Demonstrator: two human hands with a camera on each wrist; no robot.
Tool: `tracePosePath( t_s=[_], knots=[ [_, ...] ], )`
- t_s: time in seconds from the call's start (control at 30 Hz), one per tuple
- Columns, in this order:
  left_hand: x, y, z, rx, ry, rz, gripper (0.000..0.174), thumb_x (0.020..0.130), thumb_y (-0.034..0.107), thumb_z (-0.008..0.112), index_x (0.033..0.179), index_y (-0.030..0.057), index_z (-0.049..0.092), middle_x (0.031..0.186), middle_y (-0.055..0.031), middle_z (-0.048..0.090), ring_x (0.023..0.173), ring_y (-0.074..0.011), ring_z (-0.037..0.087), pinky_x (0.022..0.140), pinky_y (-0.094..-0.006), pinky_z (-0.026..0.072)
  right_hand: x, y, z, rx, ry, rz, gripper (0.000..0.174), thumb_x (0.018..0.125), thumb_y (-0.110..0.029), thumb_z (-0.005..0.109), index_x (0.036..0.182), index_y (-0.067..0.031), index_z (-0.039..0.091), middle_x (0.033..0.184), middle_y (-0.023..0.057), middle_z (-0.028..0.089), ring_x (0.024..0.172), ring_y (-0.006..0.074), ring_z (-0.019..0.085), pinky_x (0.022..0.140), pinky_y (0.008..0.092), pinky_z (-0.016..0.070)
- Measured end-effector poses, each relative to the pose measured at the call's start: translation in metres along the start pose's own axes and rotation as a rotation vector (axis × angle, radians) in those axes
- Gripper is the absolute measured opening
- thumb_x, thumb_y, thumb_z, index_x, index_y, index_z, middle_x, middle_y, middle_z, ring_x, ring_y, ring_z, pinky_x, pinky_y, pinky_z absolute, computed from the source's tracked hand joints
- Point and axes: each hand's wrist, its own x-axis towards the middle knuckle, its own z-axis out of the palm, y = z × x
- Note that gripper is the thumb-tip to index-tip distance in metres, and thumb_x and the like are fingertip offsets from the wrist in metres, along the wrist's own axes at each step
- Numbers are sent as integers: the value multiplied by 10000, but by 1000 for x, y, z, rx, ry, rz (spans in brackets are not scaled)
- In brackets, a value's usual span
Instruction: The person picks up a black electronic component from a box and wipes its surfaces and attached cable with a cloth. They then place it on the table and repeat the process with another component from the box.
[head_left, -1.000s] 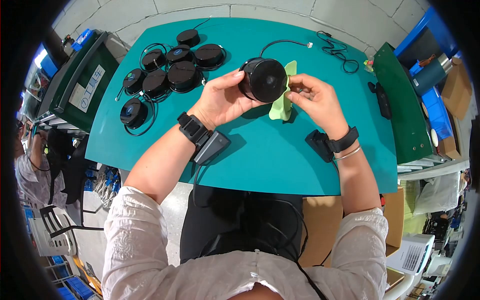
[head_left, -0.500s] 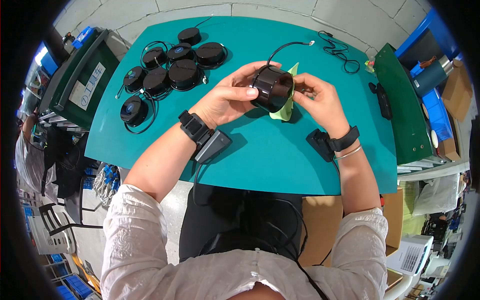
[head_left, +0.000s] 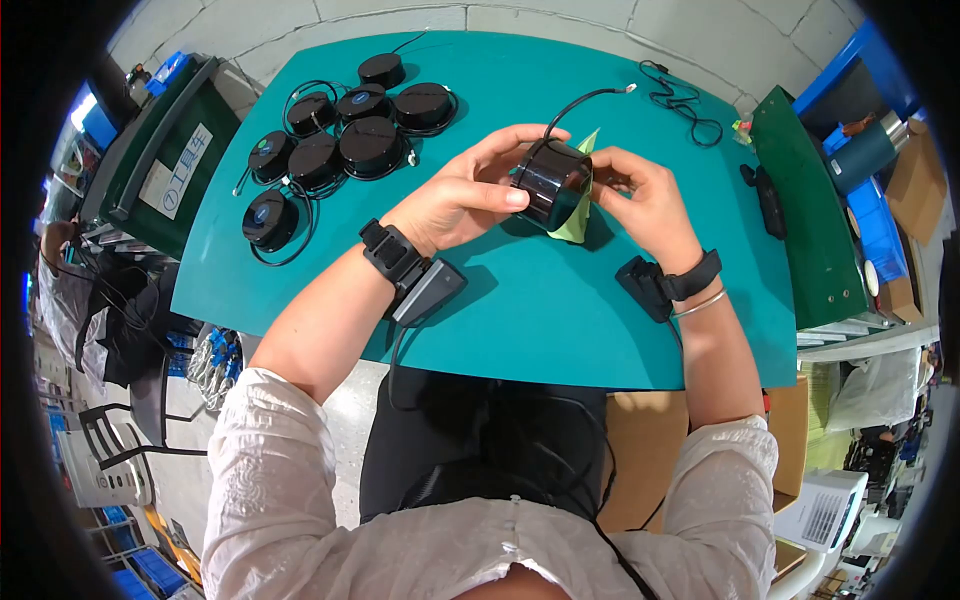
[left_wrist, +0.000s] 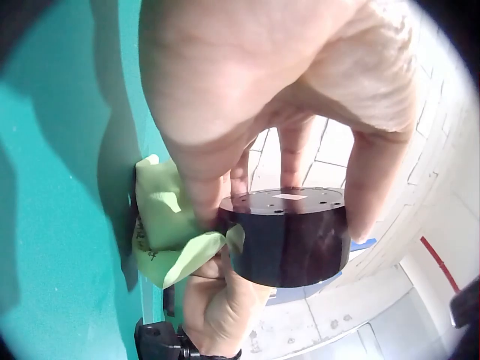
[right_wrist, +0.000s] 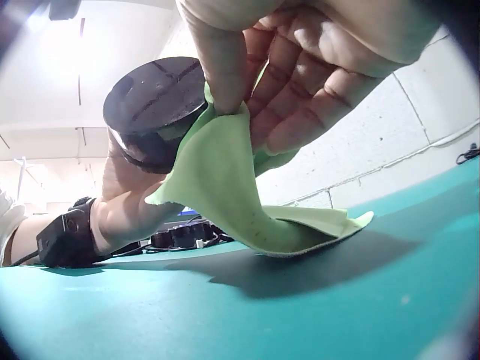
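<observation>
My left hand [head_left: 455,200] grips a glossy black cylindrical device [head_left: 548,190] above the table, thumb on its near side and fingers round the far side. A black cable with a small white plug rises from it. Beside it, my right hand [head_left: 648,205] pinches a light green cloth [right_wrist: 225,169] between thumb and fingers, right at the device's smooth end face. The cloth's lower part hangs down to the tabletop in the right wrist view. In the left wrist view, the device's other face [left_wrist: 285,201] shows small holes and a pale label.
Several similar black devices [head_left: 370,147] with coiled cables stand at the table's back left. A thin black cable [head_left: 682,110] lies at the back right, and a dark object [head_left: 765,200] sits by the right edge. Green cabinets [head_left: 815,215] flank the teal table [head_left: 520,330].
The device has turned in my left hand, from its round end face toward the head camera to its side. It has shifted slightly right and down. My right hand stays by it with the cloth.
</observation>
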Motion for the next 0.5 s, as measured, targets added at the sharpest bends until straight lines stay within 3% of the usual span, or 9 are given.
tracePosePath(
  t_s=[0.37, 0.5],
  knots=[
    [0, 3, 3, 76, -32, -24, 795, 672, 116, 777, 1382, 84, 419, 1360, -94, 470, 1250, -235, 478, 1060, -395, 398, 0, 2, 0, -23, 33, -23, 167, 810, -14, 635, 974, -12, 662, 863, 84, 687, 777, 156, 664, 733, 272, 532],
    [2, 2, 3, 91, -19, -3, 788, 678, 116, 793, 1372, 71, 423, 1361, -85, 459, 1238, -224, 479, 1052, -382, 407, -2, 6, 0, 109, 85, 8, 151, 837, -8, 627, 981, -2, 674, 889, 72, 692, 791, 146, 659, 735, 272, 530]
  ],
)
